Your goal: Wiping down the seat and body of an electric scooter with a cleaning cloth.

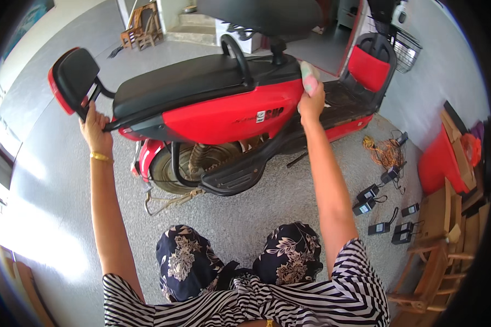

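Observation:
A red electric scooter stands sideways before me, its long black seat on top. My left hand is closed around the black metal rail by the padded backrest at the rear. In my right hand is a pink, white and green cloth, pressed to the front edge of the seat body above the footboard. The palm side of my right hand is hidden. Below the body show the rear wheel and a black side footrest.
Several black chargers and a tangle of orange cord lie on the floor at right. Beyond them are a red bin, cardboard boxes and a wooden chair. Small wooden chairs and concrete steps are behind the scooter.

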`<state>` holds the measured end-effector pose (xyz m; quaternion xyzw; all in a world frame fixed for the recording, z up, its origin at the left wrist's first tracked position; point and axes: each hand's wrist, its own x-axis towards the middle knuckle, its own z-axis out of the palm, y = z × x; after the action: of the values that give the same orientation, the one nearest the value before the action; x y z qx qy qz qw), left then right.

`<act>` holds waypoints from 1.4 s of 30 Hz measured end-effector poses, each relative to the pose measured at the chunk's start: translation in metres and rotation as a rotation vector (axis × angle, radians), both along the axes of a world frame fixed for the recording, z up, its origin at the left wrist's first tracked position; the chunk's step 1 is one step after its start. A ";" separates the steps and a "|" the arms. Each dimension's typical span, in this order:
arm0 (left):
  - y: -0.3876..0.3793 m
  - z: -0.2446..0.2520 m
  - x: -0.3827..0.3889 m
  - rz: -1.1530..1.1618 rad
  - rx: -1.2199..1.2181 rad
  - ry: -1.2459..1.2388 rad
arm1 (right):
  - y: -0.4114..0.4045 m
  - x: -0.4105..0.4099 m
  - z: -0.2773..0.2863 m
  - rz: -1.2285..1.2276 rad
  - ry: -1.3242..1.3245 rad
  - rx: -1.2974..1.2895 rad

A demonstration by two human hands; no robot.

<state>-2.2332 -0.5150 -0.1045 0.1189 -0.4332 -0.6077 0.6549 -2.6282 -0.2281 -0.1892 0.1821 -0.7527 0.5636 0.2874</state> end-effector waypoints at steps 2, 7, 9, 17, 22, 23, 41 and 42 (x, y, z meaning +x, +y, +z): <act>-0.003 0.001 0.005 0.014 -0.012 0.015 | -0.015 0.062 -0.008 -0.026 0.211 0.006; -0.004 -0.003 0.000 -0.018 -0.032 0.039 | -0.049 0.188 0.009 0.245 0.607 0.145; -0.002 -0.006 0.002 -0.027 -0.041 0.036 | -0.072 0.228 0.015 0.389 0.685 0.177; 0.007 -0.014 0.009 -0.435 0.016 0.267 | -0.135 0.286 0.035 0.536 1.242 0.457; -0.008 -0.024 0.012 -0.486 -0.046 0.344 | -0.083 0.226 0.027 0.601 1.193 0.506; -0.005 -0.023 0.004 -0.484 -0.028 0.367 | -0.066 0.212 0.026 0.607 1.150 0.524; 0.020 -0.020 -0.003 -0.360 0.054 0.482 | -0.157 0.335 0.158 0.696 1.309 -0.118; 0.023 -0.018 -0.002 -0.340 0.075 0.517 | -0.164 0.344 0.172 0.693 1.379 -0.069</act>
<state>-2.2355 -0.4917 -0.1230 -0.0897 -0.2431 -0.7344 0.6273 -2.2838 -0.3921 -0.0175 0.7081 -0.2854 0.4039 0.5039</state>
